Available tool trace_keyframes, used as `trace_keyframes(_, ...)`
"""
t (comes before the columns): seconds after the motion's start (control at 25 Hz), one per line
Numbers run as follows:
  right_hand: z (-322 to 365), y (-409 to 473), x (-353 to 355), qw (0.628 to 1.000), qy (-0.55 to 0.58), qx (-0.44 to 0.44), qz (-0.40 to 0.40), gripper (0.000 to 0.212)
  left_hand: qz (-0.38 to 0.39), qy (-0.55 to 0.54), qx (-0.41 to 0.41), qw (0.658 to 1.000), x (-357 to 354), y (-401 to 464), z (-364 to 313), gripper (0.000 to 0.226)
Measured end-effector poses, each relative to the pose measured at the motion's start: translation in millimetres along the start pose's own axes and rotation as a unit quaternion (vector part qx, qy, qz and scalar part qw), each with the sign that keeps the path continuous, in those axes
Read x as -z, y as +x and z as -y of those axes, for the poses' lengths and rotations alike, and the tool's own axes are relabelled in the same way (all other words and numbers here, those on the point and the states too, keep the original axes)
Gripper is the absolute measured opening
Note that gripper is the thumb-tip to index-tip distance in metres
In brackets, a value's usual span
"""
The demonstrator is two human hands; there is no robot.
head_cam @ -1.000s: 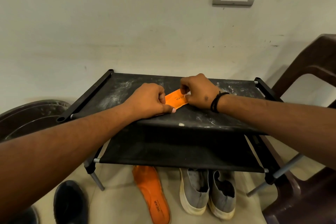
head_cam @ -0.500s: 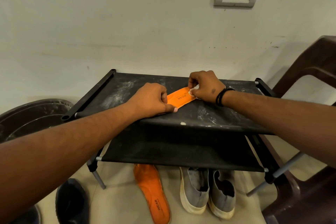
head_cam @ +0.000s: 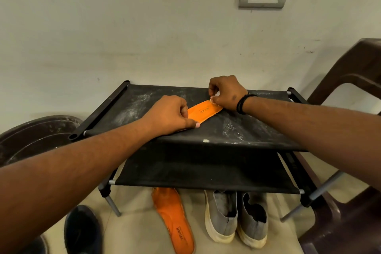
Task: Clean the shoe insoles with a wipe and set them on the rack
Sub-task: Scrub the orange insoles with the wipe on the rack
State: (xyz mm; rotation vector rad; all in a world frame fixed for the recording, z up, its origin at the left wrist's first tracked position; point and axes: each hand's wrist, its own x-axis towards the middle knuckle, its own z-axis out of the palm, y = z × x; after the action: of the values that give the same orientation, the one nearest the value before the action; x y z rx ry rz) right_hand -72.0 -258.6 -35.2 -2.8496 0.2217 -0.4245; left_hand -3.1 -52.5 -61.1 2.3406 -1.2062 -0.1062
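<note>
An orange insole [head_cam: 204, 112] lies flat on the top shelf of the black fabric shoe rack [head_cam: 255, 130]. My left hand [head_cam: 169, 114] presses down on its near end and covers part of it. My right hand [head_cam: 225, 93] is closed on a small white wipe [head_cam: 213, 99], held against the insole's far end. A second orange insole [head_cam: 175, 220] lies on the floor in front of the rack, printed side up.
A pair of grey slip-on shoes [head_cam: 235, 216] stands on the floor under the rack. A dark shoe [head_cam: 82, 231] is at the lower left, a dark round tub [head_cam: 31, 138] at the left, a brown plastic chair [head_cam: 348, 88] at the right. The wall is close behind.
My right hand has slid with the wipe along the insole toward its far end, uncovering more of the orange surface. My left hand has stayed in place.
</note>
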Motion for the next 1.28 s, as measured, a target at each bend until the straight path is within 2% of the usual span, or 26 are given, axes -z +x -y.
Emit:
trace_keyframes(0.12, 13, 3, -10, 1.000, 0.009, 0.000, -0.004, 0.016, 0.000, 0.006, 0.000, 1.000, 0, 1, 2, 0.038)
trace_keyframes(0.28, 42, -1, -18, 0.996, 0.065, 0.047, 0.046, 0.013, -0.007, 0.005, -0.001, 1.000, 0, 1, 1, 0.038)
trace_keyframes(0.36, 37, 5, -18, 0.997, 0.024, 0.059, 0.051, 0.014, -0.005, 0.002, -0.002, 1.000, 0, 1, 0, 0.037)
trace_keyframes(0.44, 24, 14, -13, 0.999, -0.022, 0.032, 0.028, 0.017, -0.002, -0.002, -0.004, 1.000, 0, 1, 0, 0.036)
trace_keyframes(0.56, 20, 15, -8, 1.000, -0.013, 0.006, 0.015, 0.017, 0.000, 0.006, -0.002, 1.000, 0, -1, 0, 0.037)
trace_keyframes(0.76, 36, -11, -9, 0.994, 0.048, 0.072, 0.063, 0.009, 0.001, 0.011, -0.007, 1.000, 1, -1, -1, 0.037)
trace_keyframes(0.96, 1, -2, -2, 0.999, -0.031, 0.019, 0.014, 0.011, 0.001, 0.007, -0.007, 1.000, 0, -1, -1, 0.038)
trace_keyframes(1.08, -1, -5, -4, 0.999, -0.033, 0.013, 0.004, 0.013, 0.003, 0.010, -0.004, 1.000, 0, -1, -1, 0.039)
trace_keyframes(1.28, 27, -25, -4, 0.993, 0.004, 0.076, 0.086, 0.013, 0.001, 0.011, -0.009, 1.000, 0, -2, -1, 0.038)
